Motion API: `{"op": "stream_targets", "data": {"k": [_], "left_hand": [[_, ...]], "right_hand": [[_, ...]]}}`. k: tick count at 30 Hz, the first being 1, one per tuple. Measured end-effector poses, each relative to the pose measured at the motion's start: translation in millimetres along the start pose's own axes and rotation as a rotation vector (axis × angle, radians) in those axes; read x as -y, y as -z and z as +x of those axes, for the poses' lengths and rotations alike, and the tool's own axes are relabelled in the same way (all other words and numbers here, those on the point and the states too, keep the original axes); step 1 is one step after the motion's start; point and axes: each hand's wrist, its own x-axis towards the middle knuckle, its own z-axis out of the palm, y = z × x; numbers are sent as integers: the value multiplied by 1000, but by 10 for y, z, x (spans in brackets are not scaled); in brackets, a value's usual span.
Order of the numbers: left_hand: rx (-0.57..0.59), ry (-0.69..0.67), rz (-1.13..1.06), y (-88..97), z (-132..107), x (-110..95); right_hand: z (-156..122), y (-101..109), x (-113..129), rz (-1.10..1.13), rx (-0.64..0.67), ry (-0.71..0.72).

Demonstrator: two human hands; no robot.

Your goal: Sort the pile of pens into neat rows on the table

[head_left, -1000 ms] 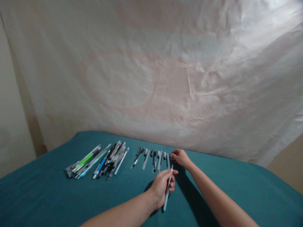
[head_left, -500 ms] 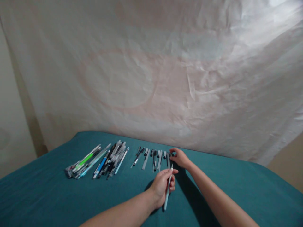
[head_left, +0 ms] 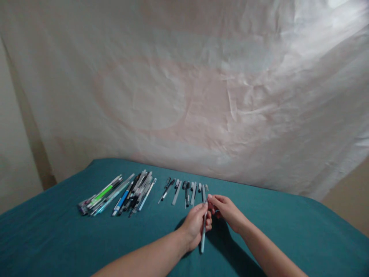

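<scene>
The left hand (head_left: 196, 225) is closed around a slim, pale pen (head_left: 203, 241), whose near end slants out below the fingers, well to the right of the pen piles. The right hand (head_left: 225, 209) is beside it, thumb and fingers drawn narrow at the pen's far end; the fingers hide the tip, so I cannot tell whether they grip it.

Just beyond the hands, a row of slim pens (head_left: 177, 194), some clear or pale and some dark, runs leftward, with small loose caps (head_left: 199, 187) near their far ends.

Farther left lie two heaps: a pile of mostly black and clear pens (head_left: 141, 192) with a blue pen (head_left: 123, 201) at its left edge, and a bundle with a bright green pen (head_left: 102, 195).

A dark green cloth (head_left: 57, 238) covers the surface; behind its far edge hangs a creased, pale sheet (head_left: 207, 100).
</scene>
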Motion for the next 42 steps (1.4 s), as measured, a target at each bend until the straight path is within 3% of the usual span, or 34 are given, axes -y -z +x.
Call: {"op": "stream_targets", "data": {"k": [5, 12, 28, 42], "left_hand": [[28, 23, 79, -29, -12, -6], [-21, 38, 209, -42, -33, 16], [-21, 37, 243, -34, -13, 29], [-10, 45, 270, -51, -41, 22]], "right_hand": [[-63, -68, -93, 126, -76, 16], [2, 94, -186, 402, -178, -50], [-31, 75, -182, 601, -97, -22], [-48, 88, -213, 615, -72, 5]]}}
